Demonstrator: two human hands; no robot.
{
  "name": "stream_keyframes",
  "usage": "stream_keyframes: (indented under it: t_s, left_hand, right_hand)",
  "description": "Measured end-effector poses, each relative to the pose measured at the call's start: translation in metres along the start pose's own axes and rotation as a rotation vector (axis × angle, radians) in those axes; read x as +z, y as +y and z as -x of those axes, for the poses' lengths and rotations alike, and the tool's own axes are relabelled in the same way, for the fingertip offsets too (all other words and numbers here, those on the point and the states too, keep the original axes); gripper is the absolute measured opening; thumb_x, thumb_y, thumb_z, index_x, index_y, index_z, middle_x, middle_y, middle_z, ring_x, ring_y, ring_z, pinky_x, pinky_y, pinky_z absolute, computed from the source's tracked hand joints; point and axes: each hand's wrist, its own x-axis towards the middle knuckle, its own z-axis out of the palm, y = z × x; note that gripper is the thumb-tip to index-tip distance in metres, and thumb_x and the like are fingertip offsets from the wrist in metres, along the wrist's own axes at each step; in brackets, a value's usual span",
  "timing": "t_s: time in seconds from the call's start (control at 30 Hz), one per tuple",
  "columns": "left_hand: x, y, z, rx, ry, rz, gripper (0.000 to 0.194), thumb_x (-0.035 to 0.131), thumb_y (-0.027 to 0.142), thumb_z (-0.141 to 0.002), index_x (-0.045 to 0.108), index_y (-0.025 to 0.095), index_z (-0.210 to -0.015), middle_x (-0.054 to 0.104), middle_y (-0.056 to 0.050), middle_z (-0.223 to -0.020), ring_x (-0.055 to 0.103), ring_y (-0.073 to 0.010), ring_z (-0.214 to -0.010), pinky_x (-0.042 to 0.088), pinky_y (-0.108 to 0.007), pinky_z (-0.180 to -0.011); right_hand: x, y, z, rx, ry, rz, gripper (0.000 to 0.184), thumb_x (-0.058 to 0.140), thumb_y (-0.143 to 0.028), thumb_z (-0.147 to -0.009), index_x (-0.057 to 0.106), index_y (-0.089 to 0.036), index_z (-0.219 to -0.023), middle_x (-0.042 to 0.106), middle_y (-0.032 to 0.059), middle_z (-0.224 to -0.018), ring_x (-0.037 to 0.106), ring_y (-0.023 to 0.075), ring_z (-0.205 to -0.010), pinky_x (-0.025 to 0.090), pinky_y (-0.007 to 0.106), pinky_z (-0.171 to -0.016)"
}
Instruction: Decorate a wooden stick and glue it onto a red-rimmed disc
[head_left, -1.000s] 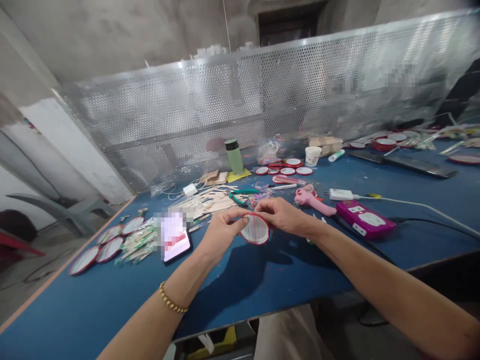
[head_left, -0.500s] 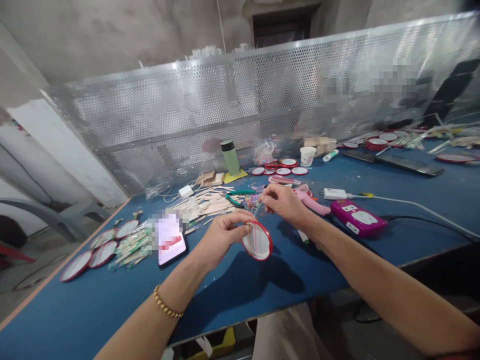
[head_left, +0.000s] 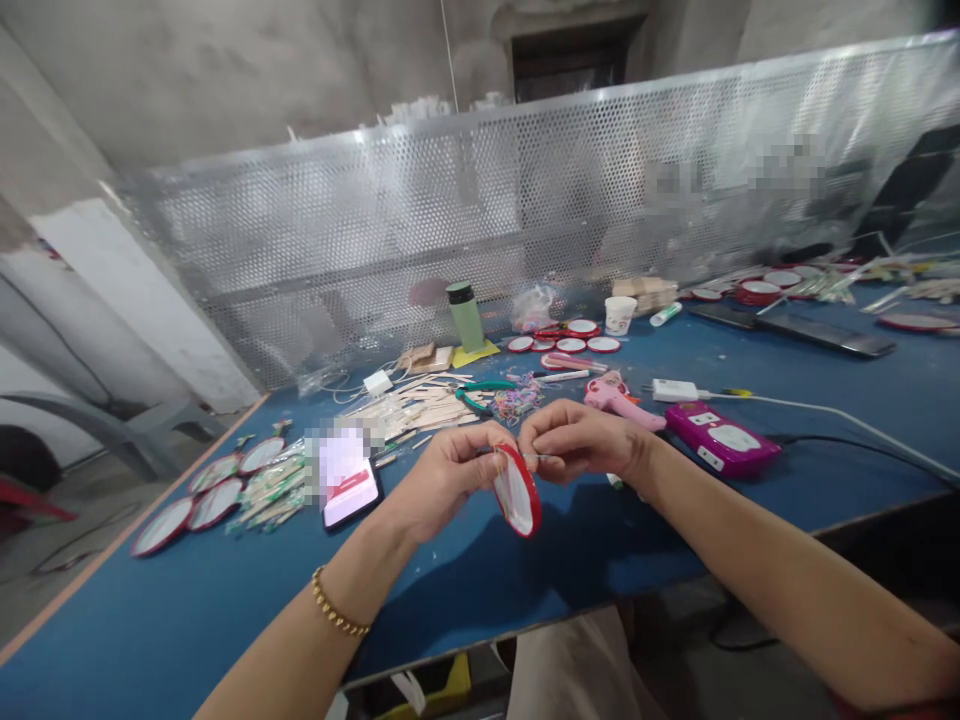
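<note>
Leftmost, phone (head_left: 349,482) lying on table (head_left: 247,620). Next, left hand (head_left: 450,478) gripping red-rimmed disc (head_left: 517,498) by upper edge. Disc held above table, hanging below fingertips between hands, long axis near upright, slightly tilted, face turned partly edge-on. Right hand (head_left: 581,440) just beside disc's upper right rim, fingers closed, apparently pinching thin strand (head_left: 541,457). Pink tool (head_left: 626,404) beyond.

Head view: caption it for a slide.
Left hand grips a red-rimmed disc, right hand close beside it, above a blue table.
</note>
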Motion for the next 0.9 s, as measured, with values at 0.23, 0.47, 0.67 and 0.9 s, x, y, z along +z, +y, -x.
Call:
stream_keyframes:
  t_s: [0.23, 0.47, 0.67, 0.9]
  left_hand:
    - [-0.011, -0.004, -0.01, 0.023, 0.294, 0.001, 0.033, 0.085, 0.033, -0.059, 0.071, 0.013, -0.081, 0.068, -0.004, -0.075, 0.061, -0.0128, -0.061, 0.051, -0.025, -0.059]
    - [-0.024, -0.014, -0.018, 0.053, 0.536, -0.227, 0.023, 0.075, 0.031, -0.064, 0.068, 0.014, -0.078, 0.065, 0.0, -0.063, 0.059, -0.0123, -0.054, 0.049, -0.024, -0.053]
    - [-0.026, -0.017, -0.017, 0.062, 0.513, -0.354, 0.021, 0.066, 0.027, -0.07, 0.069, 0.014, -0.086, 0.067, -0.001, -0.068, 0.059, -0.0129, -0.055, 0.048, -0.024, -0.052]
    - [-0.023, -0.017, -0.019, 0.096, 0.457, -0.396, 0.018, 0.065, 0.029, -0.073, 0.069, 0.016, -0.085, 0.065, 0.0, -0.065, 0.059, -0.0146, -0.055, 0.051, -0.027, -0.053]
  right_hand:
    - [-0.015, -0.01, 0.014, -0.207, 0.273, 0.11, 0.038, 0.08, -0.04, -0.073, 0.075, -0.016, -0.102, 0.046, -0.0082, -0.047, 0.027, 0.0025, -0.039, 0.021, 0.02, -0.042]
    - [0.002, -0.02, 0.009, -0.004, 0.472, 0.587, 0.072, 0.074, -0.056, -0.074, 0.063, -0.013, -0.13, 0.057, -0.0042, -0.053, 0.035, 0.0049, -0.043, 0.023, 0.02, -0.041]
    - [0.006, -0.005, -0.004, -0.109, 0.572, 0.839, 0.072, 0.078, -0.048, -0.07, 0.061, -0.019, -0.133, 0.066, -0.0013, -0.076, 0.044, 0.007, -0.053, 0.035, 0.02, -0.048]
    - [0.011, 0.006, -0.01, -0.196, 0.609, 1.059, 0.07, 0.081, -0.05, -0.068, 0.064, -0.022, -0.13, 0.07, 0.0087, -0.119, 0.063, 0.0201, -0.085, 0.051, 0.031, -0.074]
